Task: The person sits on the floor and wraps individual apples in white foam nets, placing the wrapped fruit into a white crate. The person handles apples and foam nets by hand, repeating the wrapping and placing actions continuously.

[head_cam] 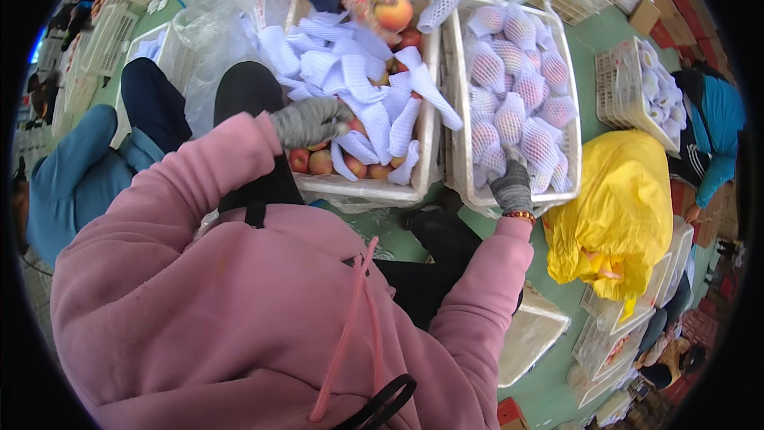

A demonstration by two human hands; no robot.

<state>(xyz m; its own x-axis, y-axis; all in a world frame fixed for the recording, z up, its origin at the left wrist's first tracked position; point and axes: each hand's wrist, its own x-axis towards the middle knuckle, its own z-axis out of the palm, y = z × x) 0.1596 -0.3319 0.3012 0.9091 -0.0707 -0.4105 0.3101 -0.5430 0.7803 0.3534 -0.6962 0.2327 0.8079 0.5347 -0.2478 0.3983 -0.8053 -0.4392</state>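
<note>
My left hand (313, 122), in a grey knit glove, hovers over the left plastic crate (370, 190) with its fingers bent. Its fingertips are beside a bare apple (357, 126) and white foam net sleeves (376, 125); whether they grip anything is unclear. My right hand (511, 184), gloved in grey with a beaded bracelet at the wrist, reaches down into the right plastic crate (576, 158). Its thumb and fingers are around a netted apple (492, 164) near the front. More netted apples (513, 116) fill that crate, while bare apples (320, 161) show under the loose sleeves.
Across the left crate, a co-worker's gloved hand holds an apple (394, 14); the other has a foam sleeve (441, 6). A yellow bag (615, 203) stands right of the crates. A crate of wrapped fruit (618, 92) lies beyond. Another person's knee (152, 95) is at left.
</note>
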